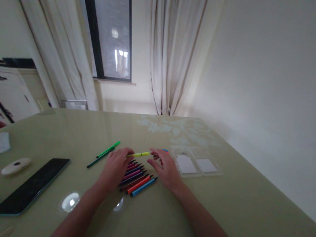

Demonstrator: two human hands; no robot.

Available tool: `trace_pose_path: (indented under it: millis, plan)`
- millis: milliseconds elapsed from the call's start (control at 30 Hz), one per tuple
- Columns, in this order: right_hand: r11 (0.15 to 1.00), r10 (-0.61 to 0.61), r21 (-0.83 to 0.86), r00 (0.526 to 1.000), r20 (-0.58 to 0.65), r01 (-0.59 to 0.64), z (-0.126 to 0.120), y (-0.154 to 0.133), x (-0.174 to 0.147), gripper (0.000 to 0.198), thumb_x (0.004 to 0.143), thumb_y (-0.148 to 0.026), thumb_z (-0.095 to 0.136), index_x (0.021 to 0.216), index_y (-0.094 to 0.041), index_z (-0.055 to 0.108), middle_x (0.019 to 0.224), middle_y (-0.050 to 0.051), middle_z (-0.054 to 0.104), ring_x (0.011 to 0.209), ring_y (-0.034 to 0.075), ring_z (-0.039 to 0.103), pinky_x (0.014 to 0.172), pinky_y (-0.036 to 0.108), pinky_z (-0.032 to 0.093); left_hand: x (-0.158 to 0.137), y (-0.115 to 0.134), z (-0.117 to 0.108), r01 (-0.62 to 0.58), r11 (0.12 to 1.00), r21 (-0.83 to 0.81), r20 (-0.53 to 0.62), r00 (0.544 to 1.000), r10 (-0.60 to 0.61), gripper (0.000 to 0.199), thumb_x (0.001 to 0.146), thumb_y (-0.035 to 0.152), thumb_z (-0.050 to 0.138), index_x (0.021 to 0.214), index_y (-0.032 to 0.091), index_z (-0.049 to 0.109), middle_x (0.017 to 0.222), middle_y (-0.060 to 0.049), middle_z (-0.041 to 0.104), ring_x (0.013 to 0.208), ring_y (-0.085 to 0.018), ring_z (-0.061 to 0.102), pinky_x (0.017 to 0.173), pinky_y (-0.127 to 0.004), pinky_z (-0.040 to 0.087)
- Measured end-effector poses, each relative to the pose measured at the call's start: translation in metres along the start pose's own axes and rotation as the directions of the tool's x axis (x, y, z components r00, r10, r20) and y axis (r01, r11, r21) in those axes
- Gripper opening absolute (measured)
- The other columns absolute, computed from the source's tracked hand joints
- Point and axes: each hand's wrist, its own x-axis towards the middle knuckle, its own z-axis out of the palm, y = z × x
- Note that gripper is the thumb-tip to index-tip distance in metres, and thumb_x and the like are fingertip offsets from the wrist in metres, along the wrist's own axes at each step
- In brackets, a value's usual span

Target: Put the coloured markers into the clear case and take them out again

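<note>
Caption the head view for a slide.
The left hand holds a yellow pen near a row of colored pens, the right hand open close by.

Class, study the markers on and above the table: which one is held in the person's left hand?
The yellow marker. It alone is yellow, jutting from the left hand toward the right hand; the light blue marker, for instance, lies flat.

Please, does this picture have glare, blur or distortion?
Head view: bright glare on the glossy pale-green tabletop, beside the bare left forearm; head view: bright patches, probably reflections, in the dark-framed glass window; head view: the slim yellow pen looks slightly soft, and the edges seem stretched.
</note>
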Motion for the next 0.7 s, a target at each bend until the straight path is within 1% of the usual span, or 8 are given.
trace_pose_path:
  millis: [100, 167, 367, 433, 500, 567, 600, 700]
  plan:
    - [0.994, -0.027, 0.103, 1.000, 0.014, 0.025, -0.002, -0.010, -0.002, 0.023, 0.101, -0.037, 0.060, 0.108, -0.022, 0.076, 0.098, 0.006, 0.077, 0.090, 0.019, 0.070, 0.084, 0.032, 0.051, -0.006, 0.021, 0.004, -0.143, 0.987, -0.071, 0.001, 0.990, 0.143, 0.021, 0.104, 0.029, 0.040, 0.107, 0.022, 0.059, 0.104, -0.007, 0.072, 0.096, -0.024, 0.064, 0.091, -0.040, 0.048]
    - [0.989, -0.041, 0.145, 0.999, 0.006, 0.040, -0.004, -0.014, -0.002, 0.022, 0.100, -0.036, 0.061, 0.104, -0.022, 0.078, 0.094, 0.005, 0.079, 0.088, 0.019, 0.071, 0.082, 0.031, 0.053, -0.010, 0.028, 0.004, -0.200, 0.979, -0.050, -0.010, 0.980, 0.200, 0.023, 0.106, 0.031, 0.037, 0.107, 0.021, 0.058, 0.101, -0.007, 0.070, 0.093, -0.023, 0.064, 0.086, -0.037, 0.048]
    - [0.975, -0.075, 0.207, 0.997, -0.013, 0.076, -0.007, -0.012, 0.001, 0.017, 0.096, -0.034, 0.067, 0.103, -0.027, 0.081, 0.093, 0.004, 0.081, 0.085, 0.020, 0.073, 0.081, 0.033, 0.056, -0.013, 0.036, 0.002, -0.236, 0.961, 0.146, 0.056, 0.972, 0.230, 0.033, 0.108, 0.034, 0.032, 0.091, 0.022, 0.057, 0.086, -0.005, 0.068, 0.080, -0.022, 0.064, 0.072, -0.031, 0.044]
    - [0.973, -0.030, 0.227, 0.998, -0.051, 0.041, -0.013, -0.003, 0.003, 0.017, 0.095, -0.033, 0.067, 0.102, -0.027, 0.081, 0.093, 0.004, 0.081, 0.083, 0.020, 0.074, 0.079, 0.032, 0.057, -0.011, 0.032, -0.002, -0.172, 0.967, 0.190, 0.066, 0.985, 0.162, 0.032, 0.107, 0.034, 0.033, 0.090, 0.023, 0.058, 0.086, -0.005, 0.069, 0.080, -0.021, 0.065, 0.069, -0.030, 0.042]
    - [0.967, 0.063, 0.256, 0.986, -0.154, -0.021, -0.023, 0.009, 0.005, 0.018, 0.094, -0.033, 0.066, 0.102, -0.027, 0.081, 0.095, 0.004, 0.080, 0.085, 0.020, 0.074, 0.078, 0.033, 0.057, -0.008, 0.022, -0.009, 0.005, 0.970, 0.241, 0.041, 0.999, -0.016, 0.033, 0.107, 0.036, 0.032, 0.091, 0.023, 0.058, 0.085, -0.004, 0.070, 0.077, -0.022, 0.066, 0.064, -0.029, 0.040]
    - [0.964, 0.143, 0.257, 0.953, -0.268, -0.073, -0.034, 0.021, 0.006, 0.018, 0.091, -0.033, 0.068, 0.102, -0.026, 0.081, 0.098, 0.005, 0.080, 0.088, 0.022, 0.074, 0.082, 0.035, 0.057, -0.004, 0.007, -0.017, 0.230, 0.935, 0.271, -0.021, 0.972, -0.234, 0.036, 0.107, 0.039, 0.028, 0.095, 0.024, 0.059, 0.087, -0.004, 0.071, 0.075, -0.022, 0.067, 0.061, -0.029, 0.039]
    - [0.966, 0.152, 0.246, 0.946, -0.285, -0.082, -0.039, 0.027, 0.006, 0.018, 0.089, -0.033, 0.070, 0.101, -0.025, 0.081, 0.099, 0.006, 0.080, 0.090, 0.023, 0.073, 0.084, 0.036, 0.057, -0.003, -0.001, -0.019, 0.298, 0.916, 0.268, -0.041, 0.953, -0.299, 0.038, 0.108, 0.039, 0.026, 0.096, 0.024, 0.059, 0.089, -0.005, 0.072, 0.078, -0.023, 0.068, 0.063, -0.030, 0.041]
    - [0.967, 0.152, 0.239, 0.953, -0.262, -0.088, -0.044, 0.034, 0.007, 0.017, 0.086, -0.033, 0.073, 0.097, -0.024, 0.081, 0.098, 0.006, 0.079, 0.089, 0.023, 0.072, 0.083, 0.037, 0.056, 0.000, -0.021, -0.017, 0.307, 0.906, 0.291, -0.044, 0.950, -0.308, 0.035, 0.107, 0.035, 0.028, 0.098, 0.022, 0.060, 0.098, -0.008, 0.072, 0.090, -0.025, 0.069, 0.076, -0.033, 0.047]
